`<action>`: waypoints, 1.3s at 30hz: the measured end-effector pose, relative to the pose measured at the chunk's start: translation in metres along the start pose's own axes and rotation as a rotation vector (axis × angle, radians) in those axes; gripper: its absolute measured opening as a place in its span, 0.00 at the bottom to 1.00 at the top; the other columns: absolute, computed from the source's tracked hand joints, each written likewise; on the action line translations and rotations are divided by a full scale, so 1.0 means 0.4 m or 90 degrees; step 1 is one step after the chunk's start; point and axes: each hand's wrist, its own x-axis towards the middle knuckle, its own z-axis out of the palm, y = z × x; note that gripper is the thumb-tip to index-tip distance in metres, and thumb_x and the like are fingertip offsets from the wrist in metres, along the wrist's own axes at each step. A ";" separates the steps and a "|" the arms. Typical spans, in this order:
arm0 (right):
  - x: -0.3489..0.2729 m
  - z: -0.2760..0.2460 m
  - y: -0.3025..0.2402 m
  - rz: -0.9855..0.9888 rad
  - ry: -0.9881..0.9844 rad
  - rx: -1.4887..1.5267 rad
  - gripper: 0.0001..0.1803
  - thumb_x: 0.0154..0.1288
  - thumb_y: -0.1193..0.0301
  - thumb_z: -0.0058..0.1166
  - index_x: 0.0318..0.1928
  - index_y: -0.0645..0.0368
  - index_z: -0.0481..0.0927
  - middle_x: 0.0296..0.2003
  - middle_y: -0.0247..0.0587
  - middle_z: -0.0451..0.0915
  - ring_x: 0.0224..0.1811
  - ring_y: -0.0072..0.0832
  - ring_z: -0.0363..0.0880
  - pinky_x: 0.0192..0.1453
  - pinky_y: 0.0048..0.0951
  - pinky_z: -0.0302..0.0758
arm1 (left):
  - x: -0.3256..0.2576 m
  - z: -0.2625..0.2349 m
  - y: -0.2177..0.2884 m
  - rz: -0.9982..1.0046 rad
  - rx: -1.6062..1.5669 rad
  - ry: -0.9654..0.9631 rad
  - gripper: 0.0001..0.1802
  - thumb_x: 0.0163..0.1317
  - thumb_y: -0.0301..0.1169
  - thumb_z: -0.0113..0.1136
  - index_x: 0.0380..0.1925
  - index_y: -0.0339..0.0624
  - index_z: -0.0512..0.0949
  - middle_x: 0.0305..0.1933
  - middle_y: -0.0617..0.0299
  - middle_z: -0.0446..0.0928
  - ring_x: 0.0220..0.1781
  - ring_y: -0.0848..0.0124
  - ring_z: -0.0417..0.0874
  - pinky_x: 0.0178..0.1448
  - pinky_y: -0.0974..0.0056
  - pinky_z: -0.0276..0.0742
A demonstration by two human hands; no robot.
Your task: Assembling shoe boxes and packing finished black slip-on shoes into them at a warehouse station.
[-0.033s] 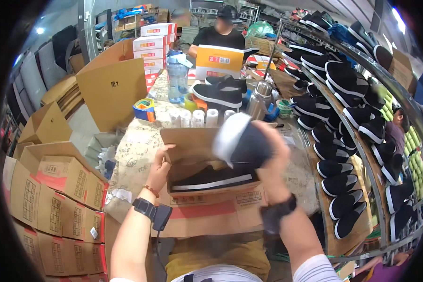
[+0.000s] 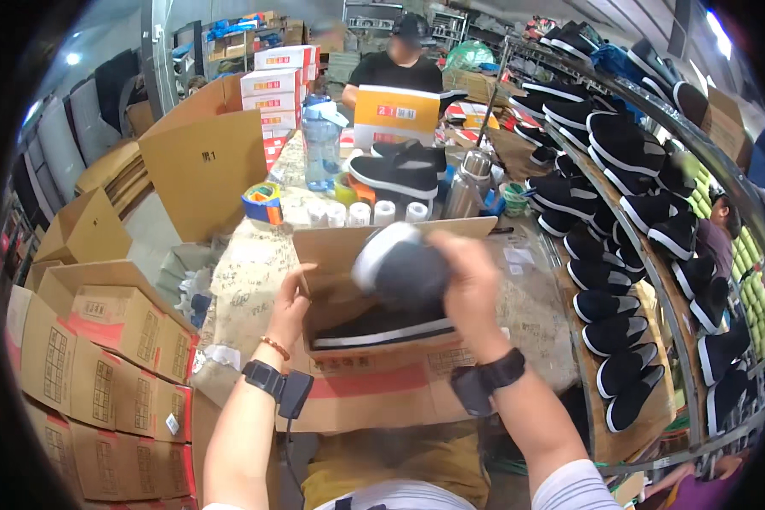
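Right hand (image 2: 469, 272) has a black shoe (image 2: 412, 276) up over the open box (image 2: 336, 255), white part of the shoe toward upper left. Fingers closed on the shoe's right end; exact finger placement can't be told (motion blur, and the back of the hand faces the camera). Left hand (image 2: 289, 302) is at the box's left end, fingers bent at the wall's edge; can't tell if they pinch the board or just rest on it. Second shoe (image 2: 382, 330) lies lengthwise inside the box along the front wall, white sole edge showing as a strip. Held shoe is above it, in front of the box's back wall. Box sits on the near part of the table (image 2: 238, 255), with red-banded cardboard (image 2: 365, 384) on the person's side of it. Behind the box: a row of white rolls (image 2: 384, 211), a tape dispenser (image 2: 262, 204) off to the left, a flask (image 2: 469, 183) to the right, a bottle (image 2: 321, 153) further back, more shoes (image 2: 395, 177) between bottle and flask. Across the table, a co-worker (image 2: 399, 66) in a black top is behind a yellow-and-white box (image 2: 395, 109). Rack (image 2: 569, 293) of shoes on the right, stacked cartons (image 2: 110, 374) on the left.
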 end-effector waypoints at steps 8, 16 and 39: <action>-0.092 -0.131 0.265 0.092 0.019 -0.149 0.11 0.56 0.73 0.61 0.41 0.57 0.85 0.39 0.46 0.81 0.41 0.42 0.78 0.51 0.40 0.75 | 0.004 0.115 0.022 0.014 0.586 -0.008 0.51 0.41 0.35 0.71 0.66 0.44 0.55 0.69 0.36 0.49 0.75 0.41 0.44 0.77 0.47 0.47; -0.238 0.040 0.380 0.418 -0.122 -0.009 0.17 0.61 0.70 0.59 0.50 0.59 0.80 0.44 0.54 0.81 0.48 0.46 0.80 0.49 0.38 0.75 | -0.051 0.039 -0.048 0.116 0.360 0.111 0.37 0.51 0.30 0.68 0.61 0.41 0.64 0.64 0.44 0.60 0.72 0.48 0.56 0.75 0.49 0.53; -0.173 -0.047 0.296 -0.008 -0.445 -0.116 0.39 0.55 0.46 0.60 0.63 0.53 0.72 0.66 0.60 0.58 0.69 0.57 0.55 0.72 0.49 0.55 | -0.060 0.109 0.089 0.141 0.756 -0.285 0.58 0.36 0.67 0.67 0.70 0.60 0.62 0.76 0.43 0.48 0.78 0.45 0.45 0.63 0.20 0.47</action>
